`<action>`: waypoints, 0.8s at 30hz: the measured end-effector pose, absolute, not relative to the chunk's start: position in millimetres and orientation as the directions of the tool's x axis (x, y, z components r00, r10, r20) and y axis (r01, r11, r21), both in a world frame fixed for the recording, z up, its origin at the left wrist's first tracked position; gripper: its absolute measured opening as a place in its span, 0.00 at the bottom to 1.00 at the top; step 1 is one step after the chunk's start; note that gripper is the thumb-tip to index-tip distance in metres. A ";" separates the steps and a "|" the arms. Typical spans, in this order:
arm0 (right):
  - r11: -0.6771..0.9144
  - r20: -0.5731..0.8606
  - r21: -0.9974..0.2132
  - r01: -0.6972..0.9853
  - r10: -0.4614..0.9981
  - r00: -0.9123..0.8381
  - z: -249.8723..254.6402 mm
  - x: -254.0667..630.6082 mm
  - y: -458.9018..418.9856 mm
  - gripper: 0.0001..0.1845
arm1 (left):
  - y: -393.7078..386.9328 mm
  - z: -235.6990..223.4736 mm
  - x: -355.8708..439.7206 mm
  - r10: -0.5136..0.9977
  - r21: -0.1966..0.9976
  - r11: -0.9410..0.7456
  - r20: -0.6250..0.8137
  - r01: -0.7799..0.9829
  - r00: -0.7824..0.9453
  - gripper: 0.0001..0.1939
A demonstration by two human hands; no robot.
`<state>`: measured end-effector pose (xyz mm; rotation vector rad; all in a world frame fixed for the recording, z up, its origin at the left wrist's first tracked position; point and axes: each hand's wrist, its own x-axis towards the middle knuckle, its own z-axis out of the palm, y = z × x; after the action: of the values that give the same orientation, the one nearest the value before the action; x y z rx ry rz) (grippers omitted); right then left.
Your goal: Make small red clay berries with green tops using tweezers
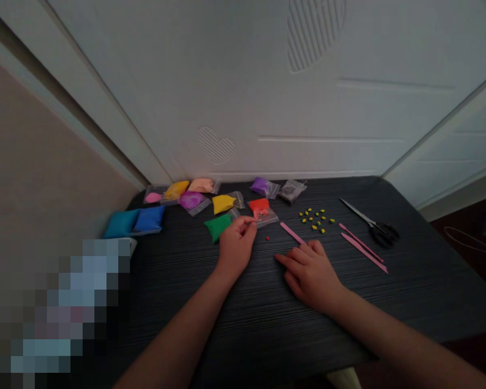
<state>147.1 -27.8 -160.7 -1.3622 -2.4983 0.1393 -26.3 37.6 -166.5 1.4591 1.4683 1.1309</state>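
Red clay-like lump (259, 206) in clear plastic bag (268, 217), edge pinched by my left hand (235, 247), presumably for steadiness; tiny red ball (268, 238) handily between that and my right hand (311, 274), index extended, grip unclear.

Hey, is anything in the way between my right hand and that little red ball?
Nothing visible stands between the right hand and the little red ball; the pink modelling tool lies to the ball's right, outside that gap.
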 end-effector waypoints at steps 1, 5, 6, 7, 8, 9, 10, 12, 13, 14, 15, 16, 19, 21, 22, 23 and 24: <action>0.550 0.199 -0.213 0.807 0.833 -0.516 -160.6 147.8 -27.9 0.17 | 39.6 -166.6 -25.2 0.995 0.947 -0.046 0.072 0.318 -0.073 0.09; 0.537 0.173 -0.203 0.819 0.843 -0.509 -160.9 148.8 -27.6 0.18 | 46.2 -166.7 -25.6 0.991 0.957 -0.032 0.068 0.287 -0.116 0.08; 0.533 0.164 -0.208 0.820 0.845 -0.508 -160.9 148.7 -27.5 0.18 | 47.2 -166.4 -26.5 0.991 0.961 -0.027 0.060 0.275 -0.115 0.08; 0.531 0.157 -0.214 0.820 0.847 -0.507 -160.9 148.6 -27.4 0.18 | 47.8 -165.9 -27.6 0.992 0.964 -0.021 0.052 0.263 -0.111 0.08; 0.527 0.151 -0.220 0.821 0.849 -0.505 -160.8 148.4 -27.4 0.17 | 48.3 -165.3 -28.7 0.994 0.968 -0.015 0.043 0.250 -0.105 0.08; 0.524 0.147 -0.226 0.821 0.851 -0.503 -160.7 148.3 -27.4 0.17 | 48.6 -164.7 -29.8 0.994 0.971 -0.009 0.034 0.237 -0.100 0.08; 0.521 0.148 -0.232 0.821 0.853 -0.500 -160.6 148.3 -27.5 0.17 | 48.8 -164.1 -30.8 0.995 0.975 -0.002 0.024 0.224 -0.096 0.07; 0.523 0.158 -0.245 0.816 0.852 -0.499 -160.6 148.5 -27.7 0.16 | 49.0 -163.2 -32.1 0.996 0.980 0.015 0.004 0.196 -0.094 0.07; 0.529 0.160 -0.250 0.811 0.849 -0.504 -160.6 148.7 -27.7 0.16 | 49.1 -163.0 -32.4 0.995 0.983 0.023 -0.005 0.183 -0.096 0.07; 0.536 0.158 -0.254 0.805 0.844 -0.512 -160.6 149.0 -27.7 0.16 | 49.1 -162.9 -32.5 0.995 0.985 0.029 -0.013 0.171 -0.096 0.07; 0.541 0.155 -0.254 0.802 0.841 -0.518 -160.7 149.4 -27.7 0.17 | 49.1 -163.0 -32.6 0.995 0.986 0.033 -0.018 0.161 -0.095 0.06; 0.544 0.151 -0.252 0.801 0.839 -0.522 -160.8 149.8 -27.6 0.17 | 49.2 -163.1 -32.5 0.995 0.988 0.035 -0.021 0.152 -0.093 0.06; 0.530 0.147 -0.239 0.814 0.848 -0.509 -161.3 151.3 -27.8 0.17 | 49.1 -163.5 -32.5 0.996 0.989 0.031 -0.019 0.145 -0.085 0.06; 0.525 0.156 -0.236 0.818 0.851 -0.502 -161.5 151.9 -28.1 0.17 | 49.0 -163.1 -32.5 0.996 0.987 0.030 -0.017 0.155 -0.084 0.06; 0.529 0.157 -0.235 0.815 0.848 -0.506 -161.5 152.1 -28.3 0.16 | 48.8 -162.7 -32.5 0.996 0.987 0.030 -0.016 0.161 -0.084 0.06; 0.537 0.155 -0.231 0.811 0.844 -0.514 -161.4 152.0 -28.3 0.17 | 48.6 -162.3 -32.4 0.996 0.986 0.029 -0.016 0.166 -0.084 0.06; 0.546 0.149 -0.226 0.807 0.838 -0.525 -161.3 151.8 -28.2 0.17 | 48.4 -162.0 -32.2 0.996 0.985 0.029 -0.015 0.169 -0.084 0.06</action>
<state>151.8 -28.2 -161.3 -1.3796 -2.5437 0.1874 -32.2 48.4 -162.0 1.2767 1.4071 1.1680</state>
